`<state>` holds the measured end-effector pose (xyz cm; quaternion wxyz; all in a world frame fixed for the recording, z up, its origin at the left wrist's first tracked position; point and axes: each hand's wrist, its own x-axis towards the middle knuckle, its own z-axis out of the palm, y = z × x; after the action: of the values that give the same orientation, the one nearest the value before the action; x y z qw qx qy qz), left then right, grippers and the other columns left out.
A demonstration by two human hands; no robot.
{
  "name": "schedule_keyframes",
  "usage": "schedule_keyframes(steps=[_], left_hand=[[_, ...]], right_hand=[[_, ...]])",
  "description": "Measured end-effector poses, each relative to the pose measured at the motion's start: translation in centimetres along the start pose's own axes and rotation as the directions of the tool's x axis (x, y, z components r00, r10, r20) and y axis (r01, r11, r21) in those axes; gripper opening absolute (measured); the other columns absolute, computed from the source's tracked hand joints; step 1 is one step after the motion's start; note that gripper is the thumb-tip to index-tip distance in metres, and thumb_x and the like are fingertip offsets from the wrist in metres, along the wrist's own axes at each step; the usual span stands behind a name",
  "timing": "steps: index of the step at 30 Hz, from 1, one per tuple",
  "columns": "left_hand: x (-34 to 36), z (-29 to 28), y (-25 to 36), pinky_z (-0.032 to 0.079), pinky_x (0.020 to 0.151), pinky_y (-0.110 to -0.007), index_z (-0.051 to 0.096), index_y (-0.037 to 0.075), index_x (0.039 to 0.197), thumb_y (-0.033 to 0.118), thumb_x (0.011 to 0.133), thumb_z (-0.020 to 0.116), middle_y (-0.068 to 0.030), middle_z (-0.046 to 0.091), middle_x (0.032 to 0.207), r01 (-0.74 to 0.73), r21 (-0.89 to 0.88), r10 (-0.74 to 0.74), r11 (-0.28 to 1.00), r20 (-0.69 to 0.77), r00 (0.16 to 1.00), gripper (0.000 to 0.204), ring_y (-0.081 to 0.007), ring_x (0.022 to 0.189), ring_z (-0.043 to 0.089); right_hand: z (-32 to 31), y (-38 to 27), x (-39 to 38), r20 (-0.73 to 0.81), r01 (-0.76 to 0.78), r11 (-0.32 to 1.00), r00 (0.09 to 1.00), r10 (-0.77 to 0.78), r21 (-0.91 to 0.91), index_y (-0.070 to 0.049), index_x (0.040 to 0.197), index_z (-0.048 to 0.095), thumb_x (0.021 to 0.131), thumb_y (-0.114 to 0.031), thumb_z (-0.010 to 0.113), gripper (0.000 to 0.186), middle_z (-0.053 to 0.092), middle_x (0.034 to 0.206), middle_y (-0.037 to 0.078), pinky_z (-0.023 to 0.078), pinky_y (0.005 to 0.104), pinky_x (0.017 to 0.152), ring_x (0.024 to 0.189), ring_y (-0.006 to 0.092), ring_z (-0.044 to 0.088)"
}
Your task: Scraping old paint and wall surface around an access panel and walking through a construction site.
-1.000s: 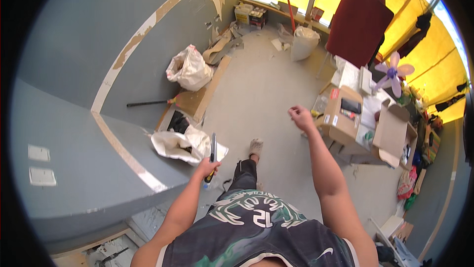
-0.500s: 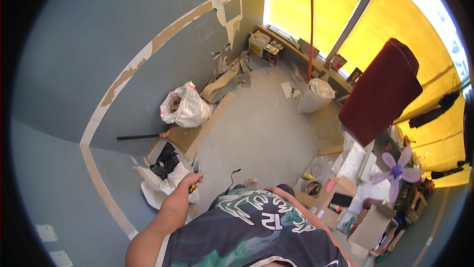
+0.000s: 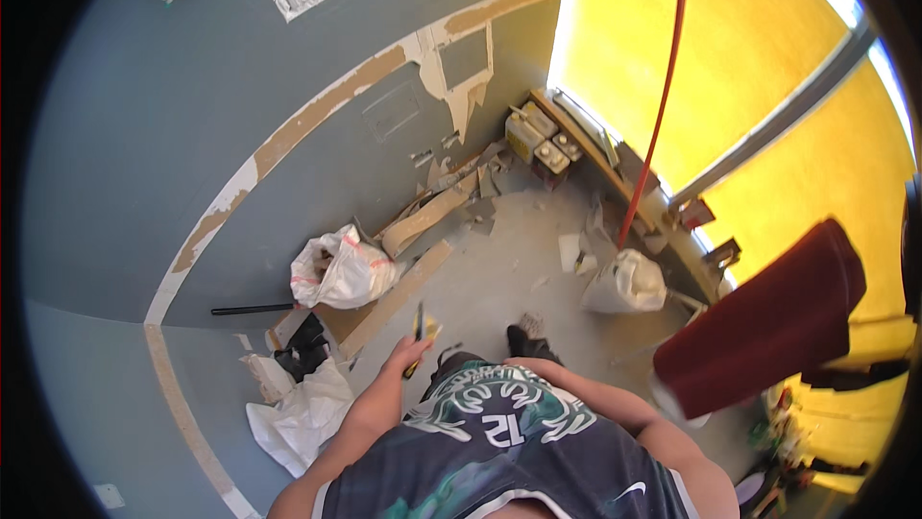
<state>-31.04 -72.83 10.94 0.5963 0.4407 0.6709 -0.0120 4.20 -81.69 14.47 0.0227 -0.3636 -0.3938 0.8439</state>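
Note:
In the head view, my left hand [image 3: 407, 356] is closed around a knife-like tool [image 3: 419, 325] with a metal blade and a yellow-and-black handle, held out in front of my body. My right hand [image 3: 528, 367] rests low at my waist by my dark legwear, its fingers too obscured to read. Beyond my left hand lie a white sack [image 3: 351, 274] with scraps inside, a long cardboard strip [image 3: 379, 313] and a crumpled white sack [image 3: 298, 418] beside black material.
A grey wall [image 3: 163, 116] carries torn tape strips. In the far corner are containers [image 3: 528, 140] and loose scraps [image 3: 480, 212]. A red pole [image 3: 653, 125] stands near another sack [image 3: 624, 289]. A maroon chair back [image 3: 754, 327] occupies the right, before yellow-covered windows [image 3: 701, 39].
The view has swung toward the wall corner and windows, so the room's contents sit lower in frame. My right hand has dropped from out in front to my waist; my left still grips the tool.

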Motion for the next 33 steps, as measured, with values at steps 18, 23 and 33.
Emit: schedule_keyframes(steps=[18,23,33], left_hand=[[32.7,-7.7,26.6,0.052,0.097,-0.049,0.067,-0.001,0.116,0.043,0.08,0.072,-0.0286,0.066,0.119,-0.159,0.433,0.258,0.887,-0.181,0.949,0.057,-0.0416,0.115,0.063],[37.2,-3.5,43.0,0.053,0.096,-0.049,0.066,0.004,0.116,0.038,0.079,0.074,-0.0213,0.059,0.123,-0.262,0.463,0.395,0.847,-0.219,0.892,0.051,-0.0403,0.113,0.063],[50.6,-5.7,47.2,0.054,0.095,-0.047,0.059,0.011,0.133,0.037,0.086,0.076,-0.0155,0.059,0.131,-0.603,0.495,0.73,0.626,-0.098,0.677,0.056,-0.0392,0.115,0.064]], right_hand=[[-41.0,-22.6,13.7,-0.632,-0.073,0.993,0.775,0.0,-0.088,-0.003,0.105,0.071,0.097,-0.047,0.066,0.045,0.069,0.087,0.008,0.055,0.0308,0.06,0.068,0.0152,0.065],[-47.7,-31.0,19.8,-0.604,0.0,0.999,0.796,-0.029,-0.048,0.001,0.105,0.069,0.096,-0.051,0.067,0.052,0.068,0.078,0.008,0.055,0.0317,0.064,0.073,0.0157,0.067],[-63.8,-25.6,27.7,-0.921,0.394,0.898,0.242,-0.305,-0.194,-0.004,0.091,0.063,0.1,-0.029,0.066,0.026,0.065,0.073,0.004,0.049,0.0301,0.062,0.066,0.0123,0.061]])
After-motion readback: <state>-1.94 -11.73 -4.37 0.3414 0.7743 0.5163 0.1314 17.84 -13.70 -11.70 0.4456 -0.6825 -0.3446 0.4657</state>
